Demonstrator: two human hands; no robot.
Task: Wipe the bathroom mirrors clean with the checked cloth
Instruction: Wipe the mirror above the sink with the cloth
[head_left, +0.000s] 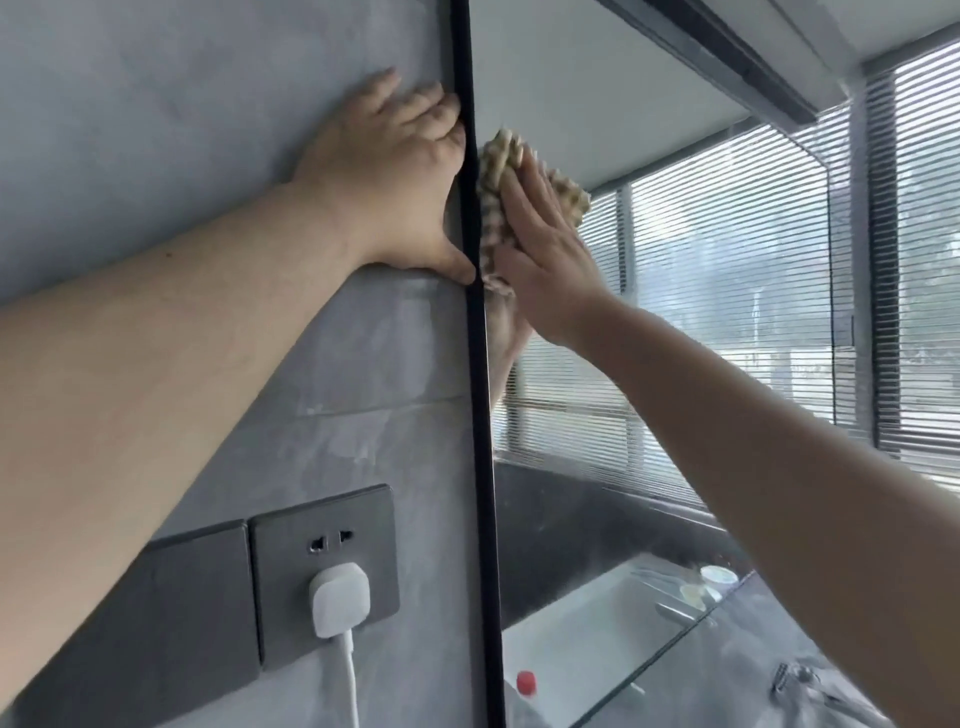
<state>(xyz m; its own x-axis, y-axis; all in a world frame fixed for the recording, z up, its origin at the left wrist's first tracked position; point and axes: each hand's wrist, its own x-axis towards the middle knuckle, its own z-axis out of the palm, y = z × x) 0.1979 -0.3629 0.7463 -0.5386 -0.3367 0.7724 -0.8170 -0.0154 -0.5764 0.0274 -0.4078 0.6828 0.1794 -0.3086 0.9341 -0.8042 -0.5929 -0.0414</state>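
Note:
The mirror (675, 322) fills the right half of the view, bordered on its left by a thin black frame (480, 415). My right hand (545, 260) lies flat with straight fingers on the beige checked cloth (493, 176), pressing it against the glass just beside the frame, high up. The cloth bunches out above and to the left of my fingers. My left hand (395, 171) rests open on the grey wall (182, 130), its fingertips and thumb touching the frame's outer edge. The glass reflects my right wrist and a window with blinds.
Low on the grey wall sit a blank switch plate (202, 587) and a socket (324, 566) with a white plug (340, 597) and cable. Reflected low in the mirror are a white basin, a red-capped bottle (525, 682) and a tap (795, 680).

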